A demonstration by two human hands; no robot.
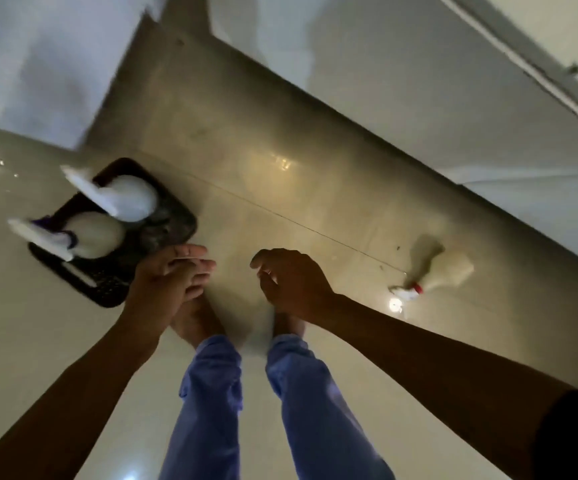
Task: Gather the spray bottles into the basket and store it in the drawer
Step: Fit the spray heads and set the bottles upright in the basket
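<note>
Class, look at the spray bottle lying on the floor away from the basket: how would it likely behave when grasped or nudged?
The spray bottle lies on its side on glossy floor, so a nudge would probably slide or roll it. Its rounded body may slip in the grip; the red-collared neck looks easier to grasp. Its weight cannot be judged through the blur.

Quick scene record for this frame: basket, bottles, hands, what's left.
basket: dark basket on the floor, left of the person's feet
in basket: two white spray bottles, upright
outside basket: one spray bottle, red collar, lying on the floor to the right
left hand: empty, fingers open, at the basket's near edge
right hand: empty, fingers curled, over the floor, short of the lying bottle
drawer: not in view
remaining: third bottle not yet gathered; basket not stored
image: motion-blurred
</note>
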